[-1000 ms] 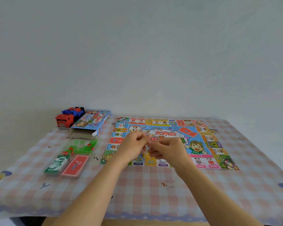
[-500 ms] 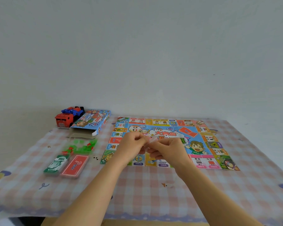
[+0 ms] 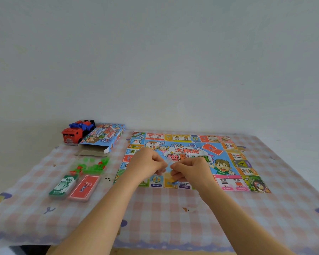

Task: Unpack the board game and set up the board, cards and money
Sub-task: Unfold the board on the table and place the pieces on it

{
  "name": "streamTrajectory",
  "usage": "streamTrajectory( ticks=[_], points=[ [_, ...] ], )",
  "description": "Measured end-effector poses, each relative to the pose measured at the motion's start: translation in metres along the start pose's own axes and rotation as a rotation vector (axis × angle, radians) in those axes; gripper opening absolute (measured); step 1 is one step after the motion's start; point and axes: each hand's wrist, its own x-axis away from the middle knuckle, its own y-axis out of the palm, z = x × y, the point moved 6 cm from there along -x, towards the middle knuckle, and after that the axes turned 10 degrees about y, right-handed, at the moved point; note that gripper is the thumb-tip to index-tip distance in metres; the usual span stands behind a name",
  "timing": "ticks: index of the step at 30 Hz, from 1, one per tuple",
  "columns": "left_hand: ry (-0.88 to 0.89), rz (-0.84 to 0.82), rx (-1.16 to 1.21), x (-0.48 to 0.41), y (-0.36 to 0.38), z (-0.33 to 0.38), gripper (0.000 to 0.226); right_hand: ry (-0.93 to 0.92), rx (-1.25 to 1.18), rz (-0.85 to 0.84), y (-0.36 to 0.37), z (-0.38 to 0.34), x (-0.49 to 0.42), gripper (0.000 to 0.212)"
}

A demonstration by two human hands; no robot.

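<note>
Though blurred, left hand (image 3: pixel 147 163): curled, pinching a small clear plastic packet (image 3: pixel 168 162).
Right hand (image 3: pixel 193 169): curled likewise, pinching the same packet.
Packet place: between both hands, above near edge of colourful printed paper game board (image 3: pixel 228 157).
Hidden: packet contents, most fingertips.

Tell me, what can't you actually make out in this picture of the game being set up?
Head view, the only one:
- The small clear item pinched by the left hand and right hand: curled fingers hide what it is.
- Board squares near the front edge: covered by both hands.
- Toy truck: partly hidden behind the game box.
- Print on the board's squares: too small.
</note>
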Motion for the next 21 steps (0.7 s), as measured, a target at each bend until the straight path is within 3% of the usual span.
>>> streamTrajectory(
  ticks=[3,14,21],
  points=[
    [-0.005,0.039,-0.064,0.000,-0.004,-0.001,0.007,-0.001,0.029,-0.005,0.000,-0.001,0.000,0.013],
    [-0.045,0.094,0.155,0.001,-0.005,0.001,0.016,-0.001,0.039,0.016,-0.004,-0.003,-0.002,0.010],
    [-0.016,0.173,0.051,0.002,-0.013,0.003,0.011,-0.005,0.041,-0.009,-0.001,-0.005,-0.002,0.011]
  ],
)
